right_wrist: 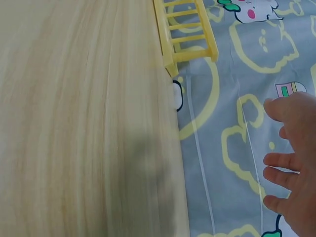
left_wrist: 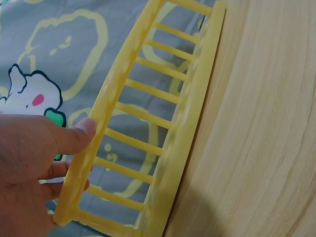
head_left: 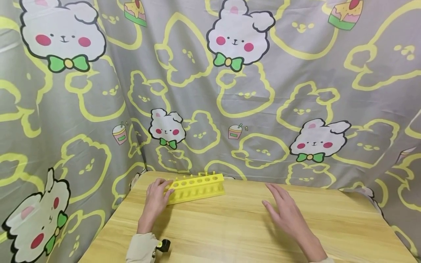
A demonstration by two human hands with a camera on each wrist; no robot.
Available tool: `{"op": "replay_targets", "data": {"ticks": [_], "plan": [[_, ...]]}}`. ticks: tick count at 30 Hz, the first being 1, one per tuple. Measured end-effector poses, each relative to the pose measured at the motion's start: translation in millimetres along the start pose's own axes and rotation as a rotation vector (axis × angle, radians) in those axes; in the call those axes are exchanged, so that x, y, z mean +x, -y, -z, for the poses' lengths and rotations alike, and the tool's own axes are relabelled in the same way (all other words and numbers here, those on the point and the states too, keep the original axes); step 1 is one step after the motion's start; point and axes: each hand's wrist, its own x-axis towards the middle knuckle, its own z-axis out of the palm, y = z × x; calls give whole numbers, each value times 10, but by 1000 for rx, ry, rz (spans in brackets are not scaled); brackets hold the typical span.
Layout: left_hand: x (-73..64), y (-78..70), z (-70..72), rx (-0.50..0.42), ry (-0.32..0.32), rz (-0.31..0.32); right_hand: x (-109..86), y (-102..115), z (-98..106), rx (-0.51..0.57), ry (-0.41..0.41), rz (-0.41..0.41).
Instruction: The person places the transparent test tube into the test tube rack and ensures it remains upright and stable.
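Note:
A yellow plastic test tube rack [head_left: 197,188] stands upright near the back edge of the table, with a row of round holes along its top and pegs behind them. My left hand [head_left: 157,195] grips its left end. In the left wrist view the thumb lies over the top rail of the rack [left_wrist: 126,64] and fingertips show beneath that rail. My right hand [head_left: 285,212] is held over the table to the right of the rack, apart from it, fingers extended and holding nothing. In the right wrist view the right hand [right_wrist: 296,158] shows spread, slightly bent fingers.
The light wooden table [head_left: 243,226] ends at a back edge just behind the rack. A grey curtain [head_left: 204,91] printed with white rabbits and yellow outlines hangs behind and at both sides. A small black device [head_left: 163,245] sits at the left wrist by the sleeve [head_left: 142,248].

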Motion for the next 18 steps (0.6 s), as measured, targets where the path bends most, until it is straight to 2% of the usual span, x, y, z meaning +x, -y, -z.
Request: {"op": "replay_targets", "data": {"ticks": [11,18], "plan": [[4,-2,-30,-3,-2,4,134,6,-103,13,20,50],[-7,-9,-16,-2,-32,-14,224,31,-189,47,39,59]]}}
